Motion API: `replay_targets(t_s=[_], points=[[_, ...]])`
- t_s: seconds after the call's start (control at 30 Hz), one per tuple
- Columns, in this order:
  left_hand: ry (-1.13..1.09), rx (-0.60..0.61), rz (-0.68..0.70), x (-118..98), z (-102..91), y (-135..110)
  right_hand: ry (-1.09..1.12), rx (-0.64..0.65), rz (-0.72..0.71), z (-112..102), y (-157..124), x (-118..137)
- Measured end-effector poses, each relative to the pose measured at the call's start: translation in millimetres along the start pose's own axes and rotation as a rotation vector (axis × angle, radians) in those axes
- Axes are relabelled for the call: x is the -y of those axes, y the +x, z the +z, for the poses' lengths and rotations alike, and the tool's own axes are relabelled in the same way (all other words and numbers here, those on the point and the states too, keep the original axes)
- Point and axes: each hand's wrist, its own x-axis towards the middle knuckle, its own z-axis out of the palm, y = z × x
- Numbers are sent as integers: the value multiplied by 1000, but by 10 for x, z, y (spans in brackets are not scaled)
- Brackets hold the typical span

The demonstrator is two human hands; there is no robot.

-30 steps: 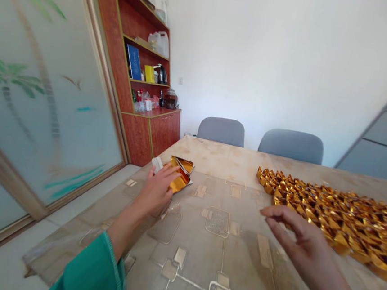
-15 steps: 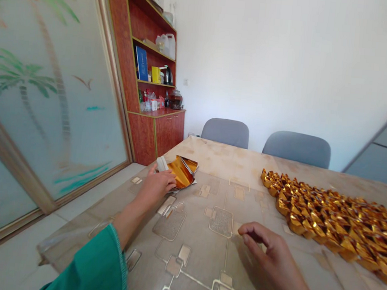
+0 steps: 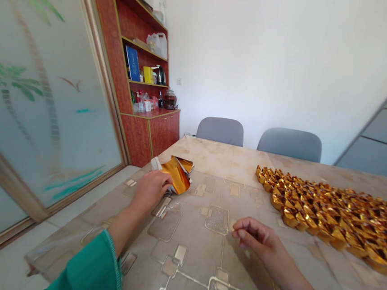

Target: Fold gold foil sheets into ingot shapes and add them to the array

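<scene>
My left hand [image 3: 150, 189], in a green sleeve, reaches out to the far left of the table and pinches a sheet of gold foil paper [image 3: 177, 178], lifting it off a small stack there. My right hand [image 3: 256, 239] rests near the middle of the table with its fingers curled loosely and nothing in them. A large spread of folded gold paper ingots [image 3: 330, 213] lies in rows on the right side of the table, a hand's width beyond my right hand.
The table [image 3: 206, 236] wears a beige patterned cover under clear plastic. Two grey chairs [image 3: 220, 130] stand at its far side. A red wooden cabinet [image 3: 144, 91] with shelves and a frosted glass door [image 3: 31, 94] stand to the left.
My right hand drew back from the ingots toward me and curled its fingers. My left hand closed on the gold sheet and raised its near edge.
</scene>
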Motion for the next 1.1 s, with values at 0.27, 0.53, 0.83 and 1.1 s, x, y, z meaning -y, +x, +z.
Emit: replay_targets(t_s=[0.27, 0.53, 0.83, 1.1], points=[[64, -45, -113, -12, 13, -40, 42, 51, 49, 29, -10, -22], [38, -132, -19, -60, -40, -32, 169, 37, 151, 54, 0, 24], [-307, -344, 662, -440, 13, -168, 408, -37, 264, 21, -51, 61], [-365, -174, 1111, -1065, -17, -667, 385, 31, 360, -16, -60, 80]])
